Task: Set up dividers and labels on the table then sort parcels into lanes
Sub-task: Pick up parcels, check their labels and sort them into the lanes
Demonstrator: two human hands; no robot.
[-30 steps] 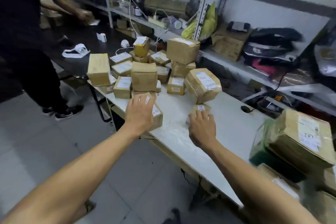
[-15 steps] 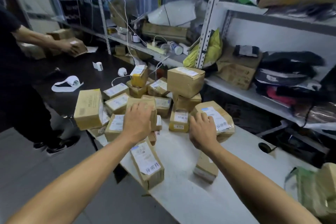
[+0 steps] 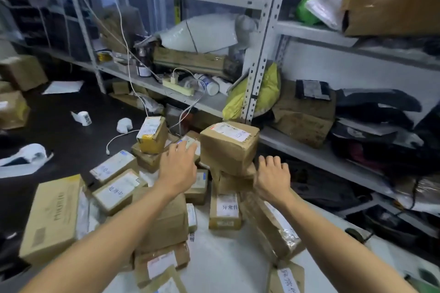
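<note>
Several brown cardboard parcels with white labels lie heaped on a white table [image 3: 221, 259]. The biggest parcel [image 3: 228, 147] sits on top of the heap, at its far side. My left hand [image 3: 178, 166] reaches over the heap with straight fingers, its fingertips at a small labelled parcel [image 3: 190, 144] just left of the big one. My right hand [image 3: 271, 178] hovers with its fingers relaxed beside the big parcel's lower right corner, holding nothing. A yellow-taped parcel [image 3: 152, 134] stands further left. A labelled parcel [image 3: 225, 208] lies between my wrists.
A large flat carton [image 3: 53, 216] leans at the table's left end. A dark table [image 3: 59, 126] beyond holds label rolls [image 3: 82, 118] and a white cable. Metal shelving [image 3: 259, 54] crammed with bags, boxes and a power strip stands right behind the heap.
Both hands have moved forward over the heap toward the big top parcel. The view has tilted up and closer; the other person at the left is out of view.
</note>
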